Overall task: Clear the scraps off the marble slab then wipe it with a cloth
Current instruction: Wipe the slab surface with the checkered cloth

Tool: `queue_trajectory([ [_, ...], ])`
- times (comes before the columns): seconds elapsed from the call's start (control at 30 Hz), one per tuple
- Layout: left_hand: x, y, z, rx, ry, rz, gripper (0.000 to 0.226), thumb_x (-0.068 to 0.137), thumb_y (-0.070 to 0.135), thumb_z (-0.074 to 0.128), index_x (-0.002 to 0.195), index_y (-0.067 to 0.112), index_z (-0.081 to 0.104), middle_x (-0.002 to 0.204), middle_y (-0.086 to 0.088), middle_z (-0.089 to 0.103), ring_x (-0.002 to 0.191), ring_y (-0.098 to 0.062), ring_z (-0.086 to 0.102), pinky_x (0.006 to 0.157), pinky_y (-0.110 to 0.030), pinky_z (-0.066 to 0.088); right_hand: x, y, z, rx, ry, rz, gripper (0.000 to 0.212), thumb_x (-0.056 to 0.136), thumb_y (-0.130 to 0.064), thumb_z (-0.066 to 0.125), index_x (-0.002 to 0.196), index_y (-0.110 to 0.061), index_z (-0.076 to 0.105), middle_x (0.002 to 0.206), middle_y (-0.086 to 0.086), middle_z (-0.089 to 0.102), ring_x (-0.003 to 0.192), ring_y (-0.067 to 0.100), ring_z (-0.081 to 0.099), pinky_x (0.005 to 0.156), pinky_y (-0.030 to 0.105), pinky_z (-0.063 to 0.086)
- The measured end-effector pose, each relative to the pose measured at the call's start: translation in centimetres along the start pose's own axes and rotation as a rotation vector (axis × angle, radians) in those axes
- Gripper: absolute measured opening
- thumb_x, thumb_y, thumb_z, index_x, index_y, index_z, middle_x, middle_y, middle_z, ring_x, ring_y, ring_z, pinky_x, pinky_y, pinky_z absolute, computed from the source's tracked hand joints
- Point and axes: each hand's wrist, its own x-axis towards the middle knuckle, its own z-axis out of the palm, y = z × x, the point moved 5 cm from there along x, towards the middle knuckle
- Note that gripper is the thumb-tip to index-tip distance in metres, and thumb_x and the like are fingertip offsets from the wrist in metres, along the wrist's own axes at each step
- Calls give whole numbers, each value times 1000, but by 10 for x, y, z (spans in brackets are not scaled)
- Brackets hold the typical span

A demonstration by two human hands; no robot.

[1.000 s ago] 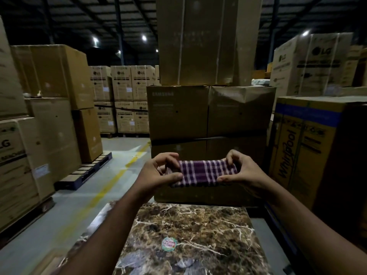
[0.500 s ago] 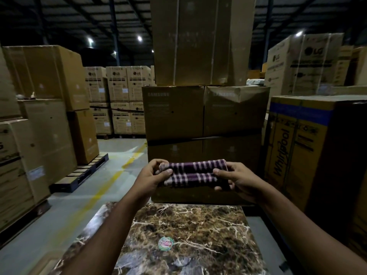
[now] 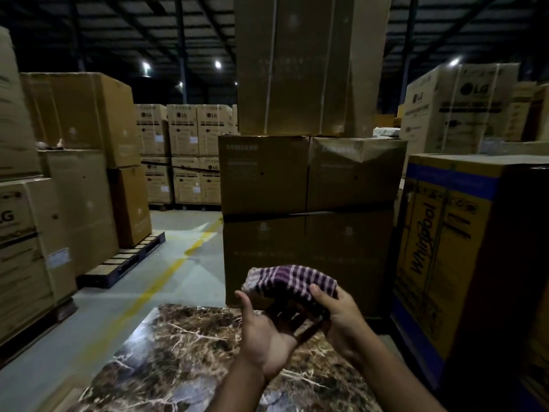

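Note:
A folded purple-and-white checked cloth [image 3: 289, 282] is held above the far right part of the brown veined marble slab [image 3: 184, 352]. My left hand [image 3: 267, 337] is palm up under the cloth, fingers beneath it. My right hand [image 3: 338, 313] grips the cloth's right side, thumb on top. The near part of the slab is hidden by my forearms. No scraps show on the visible slab surface.
Stacked cardboard boxes [image 3: 309, 203] stand just beyond the slab. A yellow and blue Whirlpool box [image 3: 445, 248] stands close on the right. More boxes on pallets [image 3: 74, 203] line the left. A grey floor aisle with a yellow line [image 3: 166, 272] runs to the left of the slab.
The cloth has been folded smaller and bunched. My left hand has turned palm up under it and both hands have shifted right and lower, nearer the slab.

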Motion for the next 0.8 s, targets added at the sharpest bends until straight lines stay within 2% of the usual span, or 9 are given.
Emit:
queue_trajectory([
  [0.1,11,15,10,204,132,182,72,83,52,61,135,2,59,122,-22,70,115,-38,65,96,-54,52,-9,14,-11,-9,40,53,42,82,-6,74,122,0,63,108,21,75,98,35,74,75,40,63],
  [0.17,15,20,12,335,199,221,60,80,31,72,129,-1,60,112,-22,73,102,-35,72,84,-49,58,-16,18,-16,-38,45,75,39,84,-3,73,121,2,62,106,23,75,95,37,74,75,44,62],
  [0.23,20,22,9,423,256,238,52,81,23,75,124,-2,60,105,-21,75,97,-35,74,76,-45,59,-22,20,-19,-67,37,103,35,87,-4,73,119,3,62,105,25,74,95,40,74,79,49,62],
  [0.3,24,25,6,504,319,262,47,84,19,78,124,1,60,106,-19,75,96,-34,74,75,-44,60,-28,21,-21,-152,-23,176,31,91,-13,72,119,-2,64,107,24,74,101,44,72,87,55,59],
  [0.37,29,28,5,597,346,303,48,83,18,81,125,6,61,110,-17,74,97,-32,74,76,-43,61,-31,24,-25,-322,-111,247,32,93,-26,70,118,-7,68,108,20,76,103,40,72,92,52,56],
  [0.47,31,28,8,730,341,339,50,78,19,86,121,11,63,109,-11,75,95,-27,75,76,-41,61,-21,18,-30,-454,-133,225,39,97,-38,63,119,-6,66,107,9,76,92,24,72,77,35,57],
  [0.57,34,21,11,836,297,318,45,78,23,85,118,14,65,106,-7,77,94,-24,75,78,-41,61,-3,-4,-22,-518,-134,136,34,101,-42,56,118,-15,67,114,3,73,101,18,70,69,25,55],
  [0.73,33,15,-1,1070,216,217,36,85,13,79,120,11,68,107,-5,77,103,-24,73,93,-44,58,30,-14,-2,-545,-209,92,30,100,-39,60,112,-15,73,106,4,78,102,22,73,89,41,57],
  [0.8,25,19,-11,1091,212,198,45,80,20,85,121,14,68,109,-4,77,105,-23,73,95,-44,57,41,-3,5,-517,-241,86,24,99,-30,63,112,-13,74,106,7,78,100,22,74,85,36,60],
])
